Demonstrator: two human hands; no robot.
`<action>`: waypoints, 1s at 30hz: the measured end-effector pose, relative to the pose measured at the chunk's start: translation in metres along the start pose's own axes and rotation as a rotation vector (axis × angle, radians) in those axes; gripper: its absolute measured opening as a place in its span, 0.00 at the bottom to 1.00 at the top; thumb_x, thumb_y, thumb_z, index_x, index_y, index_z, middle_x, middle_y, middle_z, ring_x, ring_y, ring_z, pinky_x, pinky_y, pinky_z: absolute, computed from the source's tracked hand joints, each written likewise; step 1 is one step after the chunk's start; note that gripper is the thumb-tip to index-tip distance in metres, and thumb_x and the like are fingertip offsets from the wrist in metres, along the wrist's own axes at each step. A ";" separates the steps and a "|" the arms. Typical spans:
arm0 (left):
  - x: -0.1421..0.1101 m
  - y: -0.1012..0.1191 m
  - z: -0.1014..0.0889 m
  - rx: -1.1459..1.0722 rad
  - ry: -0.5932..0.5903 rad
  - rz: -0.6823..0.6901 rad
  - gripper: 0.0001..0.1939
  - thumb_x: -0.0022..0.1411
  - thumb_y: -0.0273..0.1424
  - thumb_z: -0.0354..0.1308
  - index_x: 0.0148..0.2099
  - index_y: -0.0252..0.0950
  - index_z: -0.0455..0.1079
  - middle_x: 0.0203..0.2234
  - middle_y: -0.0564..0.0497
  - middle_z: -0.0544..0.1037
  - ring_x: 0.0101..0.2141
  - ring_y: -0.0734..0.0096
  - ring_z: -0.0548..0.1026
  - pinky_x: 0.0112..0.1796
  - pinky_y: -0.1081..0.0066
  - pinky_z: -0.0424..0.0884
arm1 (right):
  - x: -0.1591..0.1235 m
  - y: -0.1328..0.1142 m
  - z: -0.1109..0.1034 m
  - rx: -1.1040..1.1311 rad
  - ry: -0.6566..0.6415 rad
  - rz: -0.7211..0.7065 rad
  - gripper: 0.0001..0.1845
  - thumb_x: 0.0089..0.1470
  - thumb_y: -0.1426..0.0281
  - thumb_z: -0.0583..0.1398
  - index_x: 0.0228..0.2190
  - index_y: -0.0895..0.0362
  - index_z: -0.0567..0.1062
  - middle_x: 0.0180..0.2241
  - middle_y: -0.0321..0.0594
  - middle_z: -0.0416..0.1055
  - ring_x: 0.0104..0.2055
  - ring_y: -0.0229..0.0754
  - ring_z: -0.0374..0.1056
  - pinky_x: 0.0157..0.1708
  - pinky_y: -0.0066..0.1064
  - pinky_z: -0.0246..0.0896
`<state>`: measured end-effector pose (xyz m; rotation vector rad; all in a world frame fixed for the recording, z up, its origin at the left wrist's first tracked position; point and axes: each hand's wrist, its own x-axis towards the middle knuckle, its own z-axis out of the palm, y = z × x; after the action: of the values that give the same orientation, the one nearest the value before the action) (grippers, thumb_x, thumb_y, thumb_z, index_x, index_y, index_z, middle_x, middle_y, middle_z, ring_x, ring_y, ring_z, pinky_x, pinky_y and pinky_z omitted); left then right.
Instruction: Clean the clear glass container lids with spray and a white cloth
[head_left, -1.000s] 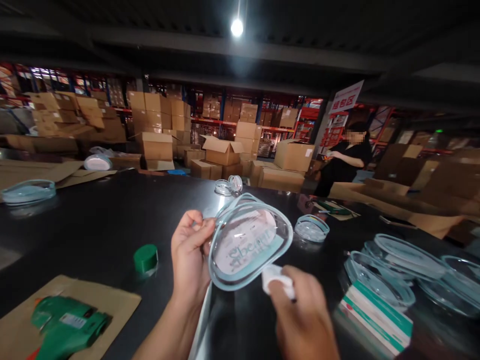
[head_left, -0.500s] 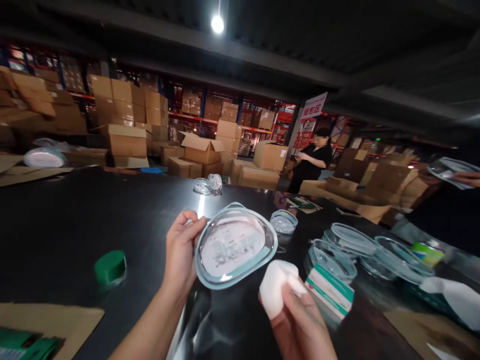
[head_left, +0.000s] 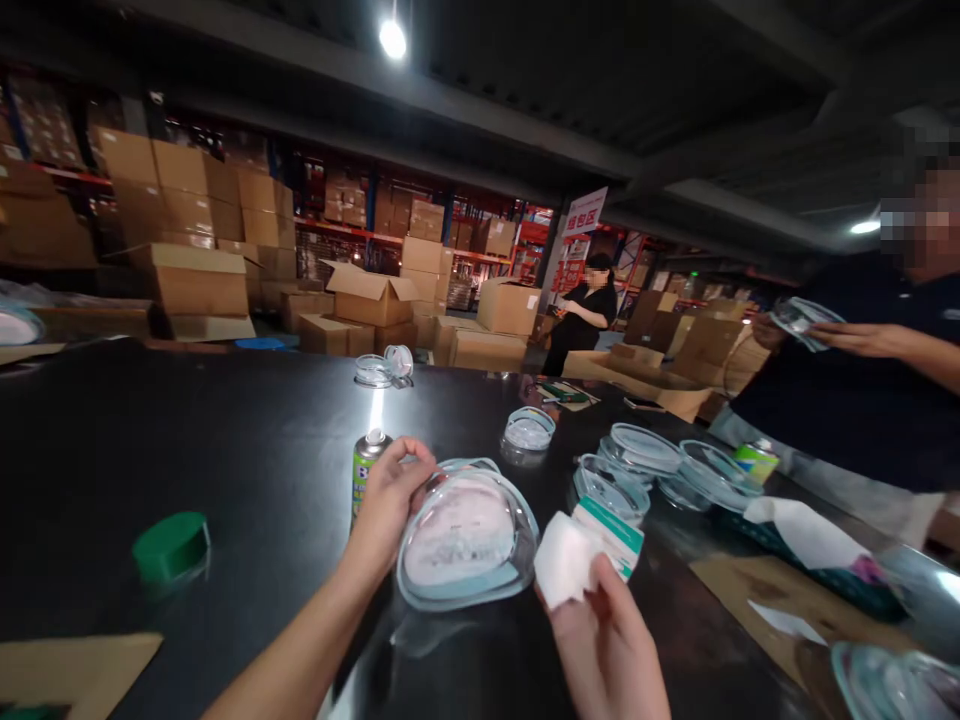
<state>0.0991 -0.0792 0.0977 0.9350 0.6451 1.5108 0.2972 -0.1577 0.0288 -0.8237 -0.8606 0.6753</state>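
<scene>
My left hand point(head_left: 386, 500) grips the left edge of a clear rounded container point(head_left: 469, 540) with a pale blue rim. It is tilted up toward me, and a printed pale sheet shows through it. A folded white wipe point(head_left: 566, 560) is pinched in my right hand point(head_left: 607, 630), close to the container's right edge. Just beyond my left hand stands a green spray can point(head_left: 367, 462), partly hidden by the fingers. Behind the wipe lies a white and green box point(head_left: 611, 535).
Several clear containers point(head_left: 645, 450) are grouped at the right, and one container point(head_left: 529, 430) sits farther back. A green round lid point(head_left: 172, 547) lies at left. Across the table at right, a person point(head_left: 840, 370) holds a clear container. Cardboard point(head_left: 750, 610) lies at front right.
The container in my left hand has come down lower and the spray can shows behind it. My view has swung right, bringing more of the person at right into sight.
</scene>
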 end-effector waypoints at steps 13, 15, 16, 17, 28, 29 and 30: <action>0.017 -0.058 -0.004 0.082 -0.121 -0.358 0.15 0.41 0.32 0.68 0.25 0.36 0.63 0.13 0.60 0.66 0.16 0.75 0.70 0.21 0.76 0.66 | -0.003 -0.006 -0.031 -0.515 0.115 -0.079 0.15 0.43 0.58 0.66 0.22 0.58 0.76 0.24 0.37 0.69 0.28 0.40 0.64 0.28 0.28 0.60; 0.018 -0.063 -0.004 0.109 -0.123 -0.378 0.15 0.40 0.32 0.67 0.25 0.36 0.63 0.13 0.60 0.67 0.16 0.74 0.70 0.21 0.76 0.66 | -0.006 -0.009 -0.032 -0.537 0.119 -0.098 0.16 0.43 0.58 0.66 0.22 0.58 0.75 0.24 0.36 0.68 0.27 0.40 0.63 0.26 0.28 0.59; 0.018 -0.066 -0.005 0.124 -0.125 -0.383 0.15 0.40 0.32 0.67 0.25 0.36 0.63 0.13 0.60 0.67 0.17 0.74 0.70 0.22 0.76 0.66 | -0.006 -0.010 -0.033 -0.545 0.135 -0.100 0.16 0.43 0.57 0.66 0.21 0.58 0.74 0.23 0.36 0.67 0.26 0.39 0.62 0.25 0.28 0.58; 0.018 -0.068 -0.005 0.142 -0.128 -0.384 0.15 0.40 0.33 0.67 0.25 0.36 0.63 0.14 0.60 0.67 0.17 0.75 0.70 0.22 0.76 0.66 | -0.006 -0.011 -0.034 -0.555 0.154 -0.095 0.17 0.43 0.56 0.65 0.21 0.58 0.72 0.22 0.35 0.65 0.24 0.38 0.60 0.24 0.27 0.56; 0.034 -0.116 -0.031 0.576 -0.126 -0.156 0.10 0.43 0.34 0.65 0.20 0.38 0.67 0.12 0.58 0.66 0.17 0.72 0.64 0.20 0.76 0.52 | 0.004 0.008 -0.041 -0.614 0.200 -0.071 0.26 0.49 0.51 0.58 0.14 0.54 0.55 0.16 0.30 0.49 0.21 0.34 0.47 0.21 0.27 0.46; 0.036 -0.116 -0.033 0.620 -0.131 -0.128 0.09 0.43 0.31 0.65 0.19 0.38 0.67 0.11 0.58 0.65 0.17 0.73 0.62 0.21 0.76 0.51 | 0.005 0.011 -0.037 -0.610 0.188 -0.072 0.26 0.50 0.51 0.57 0.14 0.54 0.55 0.16 0.30 0.49 0.22 0.34 0.48 0.21 0.27 0.46; 0.038 -0.114 -0.034 0.672 -0.137 -0.084 0.10 0.42 0.30 0.65 0.17 0.39 0.66 0.11 0.58 0.64 0.17 0.73 0.60 0.22 0.75 0.50 | 0.007 0.013 -0.033 -0.603 0.174 -0.073 0.26 0.51 0.52 0.56 0.14 0.54 0.55 0.16 0.30 0.50 0.22 0.34 0.48 0.21 0.27 0.46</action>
<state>0.1319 -0.0200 -0.0073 1.4799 1.1071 1.1485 0.3262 -0.1572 0.0074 -1.3617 -0.9415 0.2668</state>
